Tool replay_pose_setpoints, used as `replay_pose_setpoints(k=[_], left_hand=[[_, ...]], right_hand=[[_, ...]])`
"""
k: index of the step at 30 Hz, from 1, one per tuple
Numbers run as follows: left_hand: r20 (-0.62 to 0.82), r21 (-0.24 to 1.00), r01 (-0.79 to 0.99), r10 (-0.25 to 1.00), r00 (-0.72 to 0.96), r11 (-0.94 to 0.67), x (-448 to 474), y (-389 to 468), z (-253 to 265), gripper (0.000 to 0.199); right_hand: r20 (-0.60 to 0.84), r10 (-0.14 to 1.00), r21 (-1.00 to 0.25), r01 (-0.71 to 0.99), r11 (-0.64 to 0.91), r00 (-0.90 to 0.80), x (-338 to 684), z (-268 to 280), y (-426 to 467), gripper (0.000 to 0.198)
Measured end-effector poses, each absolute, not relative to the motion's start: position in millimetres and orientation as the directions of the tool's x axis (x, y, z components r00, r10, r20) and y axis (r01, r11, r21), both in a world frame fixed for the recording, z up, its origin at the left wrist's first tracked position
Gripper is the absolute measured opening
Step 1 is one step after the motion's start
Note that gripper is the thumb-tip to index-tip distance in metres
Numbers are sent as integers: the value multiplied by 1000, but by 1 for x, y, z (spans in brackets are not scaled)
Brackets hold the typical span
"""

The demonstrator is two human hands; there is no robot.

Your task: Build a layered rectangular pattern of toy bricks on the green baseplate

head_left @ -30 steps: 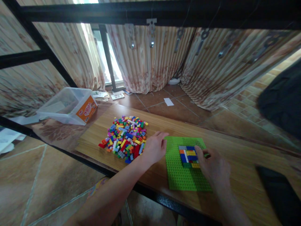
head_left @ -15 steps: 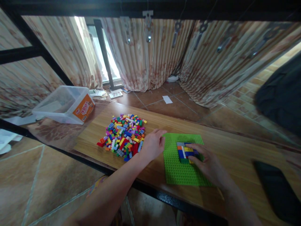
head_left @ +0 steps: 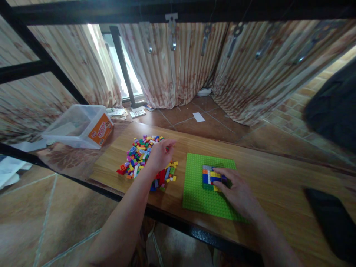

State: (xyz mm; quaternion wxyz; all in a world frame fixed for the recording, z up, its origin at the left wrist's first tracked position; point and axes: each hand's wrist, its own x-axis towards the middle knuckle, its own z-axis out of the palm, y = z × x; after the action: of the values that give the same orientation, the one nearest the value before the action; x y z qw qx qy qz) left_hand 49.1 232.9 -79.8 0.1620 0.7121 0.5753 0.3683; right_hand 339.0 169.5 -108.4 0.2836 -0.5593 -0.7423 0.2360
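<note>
While the right hand (head_left: 236,188) rests on the brick block (head_left: 207,178), its grip unclear, the left hand (head_left: 160,155) seemingly picks among loose bricks (head_left: 141,152), any grasp hidden. That calls for a clean pinch.

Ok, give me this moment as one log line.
left hand: over loose bricks | right hand: fingers on brick block | brick block: on green board | clear box: left of loose bricks
</note>
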Motion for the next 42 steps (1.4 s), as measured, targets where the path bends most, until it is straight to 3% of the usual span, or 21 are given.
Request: replay_pose_setpoints(k=[8, 14, 21, 32, 39, 42], left_hand=[[168, 669, 646, 922, 349, -366, 35, 224, -73, 31], [60, 680, 628, 882, 468, -380, 33, 218, -65, 35], [10, 575, 696, 854, 520, -430, 24, 208, -59, 46], [92, 484, 795, 924, 370, -366, 24, 206, -64, 31], [131, 396, 912, 977, -168, 104, -1, 220, -65, 39], [102, 366, 904, 956, -275, 221, -14, 225, -69, 42]], right_hand=[[146, 970, -646, 724, 243, -195, 342, -113, 170, 33], [156, 972, -645, 728, 233, -173, 341, -117, 171, 34], [164, 973, -659, 716, 232, -164, 339, -117, 172, 30], [166, 972, -639, 732, 237, -169, 338, -124, 176, 34], [195, 963, -649, 711, 269, -186, 338, -120, 177, 32], [193, 963, -660, 702, 269, -189, 337, -116, 175, 31]])
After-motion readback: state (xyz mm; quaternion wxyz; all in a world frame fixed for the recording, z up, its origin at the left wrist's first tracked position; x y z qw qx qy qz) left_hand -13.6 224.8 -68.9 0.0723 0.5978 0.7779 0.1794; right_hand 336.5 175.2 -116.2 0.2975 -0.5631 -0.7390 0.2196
